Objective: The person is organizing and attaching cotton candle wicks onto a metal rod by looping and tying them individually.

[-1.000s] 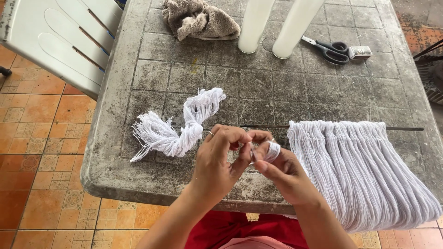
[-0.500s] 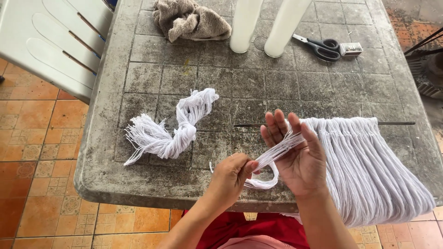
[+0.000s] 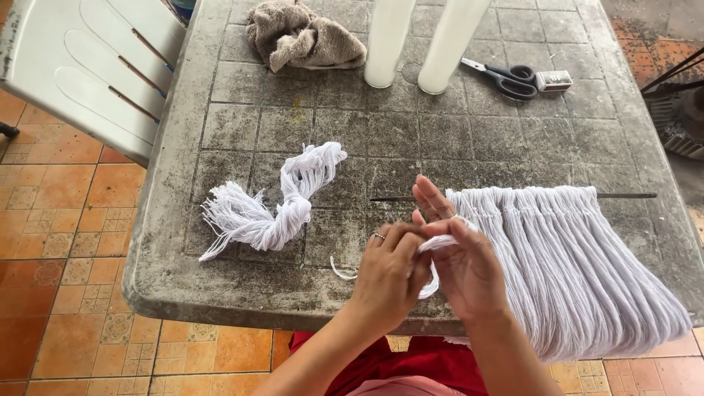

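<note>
Left hand: my left hand (image 3: 389, 275) is closed, fingers curled down over a short bundle of white threads (image 3: 431, 253), pinching it against my right hand.
Right hand: my right hand (image 3: 458, 253) is partly open, palm turned toward me, two fingers (image 3: 429, 196) raised; the threads loop around its other fingers.
Threads: held between both hands above the near table edge; a loose tail (image 3: 341, 271) trails out to the left of my left hand.
Rod: a thin dark rod (image 3: 623, 195) lies across the table just beyond my right hand, carrying a hanging curtain of white yarn (image 3: 572, 257) that spreads to the right of that hand and over the table edge.
Spare yarn: a twisted bunch (image 3: 275, 202) lies on the table to the left of my left hand, apart from it.
Table: grey, grimy top (image 3: 455, 139).
Far from hands: crumpled cloth (image 3: 304, 37), two white tubes (image 3: 414, 40), scissors (image 3: 506, 77), small box (image 3: 554, 80).
Left of table: white plastic chair (image 3: 81, 66).
</note>
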